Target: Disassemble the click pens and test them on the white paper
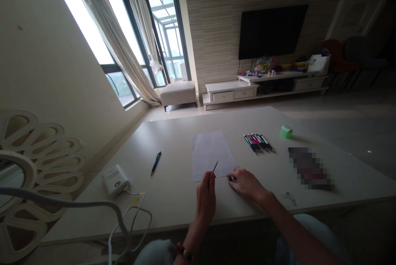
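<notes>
My left hand [206,199] is closed in a pinch, with a thin dark rod [215,166] like a pen refill standing up at a slant from its fingertips. To its right, my right hand [249,185] is bent low over the table, fingers closed round a small dark piece [230,178] that is mostly hidden; its kind cannot be made out. Both hands are at the near edge of a white sheet of paper [212,149], which has lines of small writing along its bottom. Beyond the right hand, several pens [258,143] in mixed colours lie side by side.
A blue pen [156,164] lies left of the paper. A white charger-like block [116,180] with a cable [150,215] sits further left. On the right are a small green box [286,131], a blurred-out object [309,170] and a small pale item [290,198] near the table's front edge.
</notes>
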A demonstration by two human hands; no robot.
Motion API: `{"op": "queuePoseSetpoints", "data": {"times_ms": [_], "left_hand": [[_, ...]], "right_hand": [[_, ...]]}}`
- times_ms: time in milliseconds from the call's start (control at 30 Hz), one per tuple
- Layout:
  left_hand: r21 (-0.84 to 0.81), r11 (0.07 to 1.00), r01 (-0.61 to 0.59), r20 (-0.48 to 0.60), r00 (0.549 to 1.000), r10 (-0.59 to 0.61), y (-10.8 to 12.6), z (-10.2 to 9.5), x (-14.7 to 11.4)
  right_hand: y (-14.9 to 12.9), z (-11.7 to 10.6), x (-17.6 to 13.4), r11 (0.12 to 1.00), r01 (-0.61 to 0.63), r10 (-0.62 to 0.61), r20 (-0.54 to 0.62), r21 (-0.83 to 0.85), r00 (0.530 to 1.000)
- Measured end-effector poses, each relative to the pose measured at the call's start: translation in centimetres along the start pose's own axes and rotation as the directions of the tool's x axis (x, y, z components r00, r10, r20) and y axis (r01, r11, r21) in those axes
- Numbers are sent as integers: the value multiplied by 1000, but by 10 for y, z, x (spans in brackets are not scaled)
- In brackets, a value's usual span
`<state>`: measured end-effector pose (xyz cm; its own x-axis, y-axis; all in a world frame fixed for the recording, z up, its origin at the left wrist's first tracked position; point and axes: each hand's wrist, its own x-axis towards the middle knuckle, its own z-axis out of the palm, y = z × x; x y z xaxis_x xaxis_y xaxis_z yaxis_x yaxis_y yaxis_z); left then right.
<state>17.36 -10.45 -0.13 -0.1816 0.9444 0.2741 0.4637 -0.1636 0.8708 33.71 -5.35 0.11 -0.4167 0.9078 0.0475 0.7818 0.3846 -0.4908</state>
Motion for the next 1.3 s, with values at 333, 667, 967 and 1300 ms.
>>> {"op": "queuePoseSetpoints", "data": {"times_ms": [333,667,967,1300], "left_hand": [[-35,999,0,-14,1000,0,-1,1,1],[-7,1000,-6,11,1000,6,-2,1,0],[47,998,-50,79,996,46,-1,-1,-3],[104,991,-83,130,989,69,1,5,-4]], "right_hand": [[-1,8,8,1000,6,-6,-7,12,1000],[-6,16,10,990,71,-57,-116,120,992],[-16,-11,11,597,221,265,-450,771,853],[-19,-14,4,605,244,231,-461,758,857]]}}
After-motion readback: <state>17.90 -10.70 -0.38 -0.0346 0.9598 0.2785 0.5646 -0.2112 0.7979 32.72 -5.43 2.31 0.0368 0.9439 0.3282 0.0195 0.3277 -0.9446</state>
